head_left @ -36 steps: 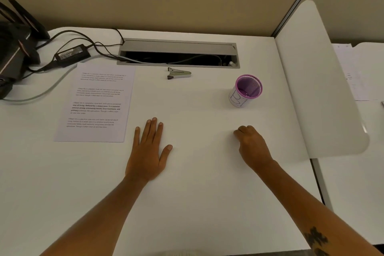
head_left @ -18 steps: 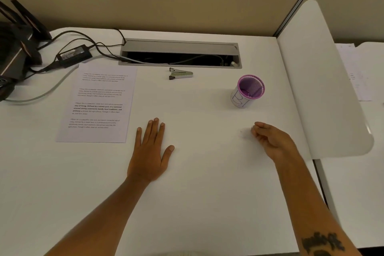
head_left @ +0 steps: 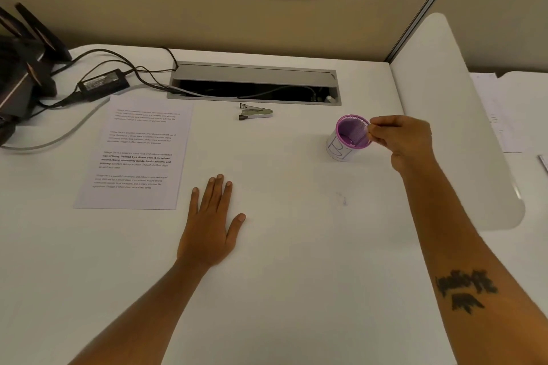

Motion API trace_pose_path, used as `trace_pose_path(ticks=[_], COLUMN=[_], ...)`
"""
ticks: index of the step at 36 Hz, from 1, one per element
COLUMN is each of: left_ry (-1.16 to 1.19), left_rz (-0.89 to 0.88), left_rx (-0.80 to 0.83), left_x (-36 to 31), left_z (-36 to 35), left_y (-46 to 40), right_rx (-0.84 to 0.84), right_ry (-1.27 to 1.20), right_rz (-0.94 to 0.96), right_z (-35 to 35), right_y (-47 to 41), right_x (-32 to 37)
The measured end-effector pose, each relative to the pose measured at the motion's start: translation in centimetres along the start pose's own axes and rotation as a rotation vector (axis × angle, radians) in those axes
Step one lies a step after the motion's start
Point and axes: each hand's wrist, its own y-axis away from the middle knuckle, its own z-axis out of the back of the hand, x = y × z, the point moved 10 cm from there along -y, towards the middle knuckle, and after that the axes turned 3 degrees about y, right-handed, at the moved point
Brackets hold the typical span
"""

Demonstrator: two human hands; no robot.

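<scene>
A purple mesh cup [head_left: 351, 135] with a white paper label stands on the white desk [head_left: 296, 246], right of centre. My right hand [head_left: 400, 139] hovers at the cup's right rim. Its thumb and fingertips pinch together over the opening on something too small to make out. Flat on the desk at centre lies my left hand [head_left: 210, 222], palm down with its fingers straight. It holds nothing.
A printed sheet [head_left: 136, 151] lies left of my left hand. A small metal staple remover [head_left: 255, 112] sits in front of the open cable tray [head_left: 255, 83]. A power brick [head_left: 102, 84], cables and a black device [head_left: 20, 68] fill the far left. A white divider panel [head_left: 450, 115] borders the right.
My right hand has lifted from the desk and travelled forward and right to the cup's rim, fingers pinched. The left hand has stayed flat in place.
</scene>
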Motion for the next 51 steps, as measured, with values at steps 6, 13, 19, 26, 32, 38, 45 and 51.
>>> trace_pose_path(ticks=[6,13,19,26,32,38,45,51], left_ry=[-0.011,-0.010,-0.008,-0.019,-0.014,-0.013,-0.009,-0.014], left_rz=[0.001,-0.004,-0.007,-0.010,-0.003,-0.004,-0.004,-0.002], left_rx=[0.008,0.001,-0.010,-0.016,-0.006,-0.007,-0.017,-0.013], left_x=[0.2,0.2,0.2,0.2,0.2,0.3,0.4,0.3], left_z=[-0.3,-0.4,-0.4,-0.3,-0.4,-0.4,-0.5,-0.5], left_y=[0.0,0.0,0.0,0.0,0.0,0.0,-0.1,0.0], right_rx=[-0.048,-0.065,-0.062,-0.087,-0.129,-0.106,-0.166,-0.181], right_ry=[0.557,0.736,0.756,0.564,0.261,0.415,0.587,0.636], right_rz=[0.322,0.469,0.531,0.458,0.320,0.271,0.226,0.287], right_z=[-1.3,-2.1,-2.3,-1.1,0.3,-0.8,-0.8,-2.8], right_y=[-0.5,-0.5,-0.1,2.0,6.8,10.2,12.2,12.5], right_x=[3.2,4.3,4.8,4.7,0.7,-6.9,-11.9,-11.8])
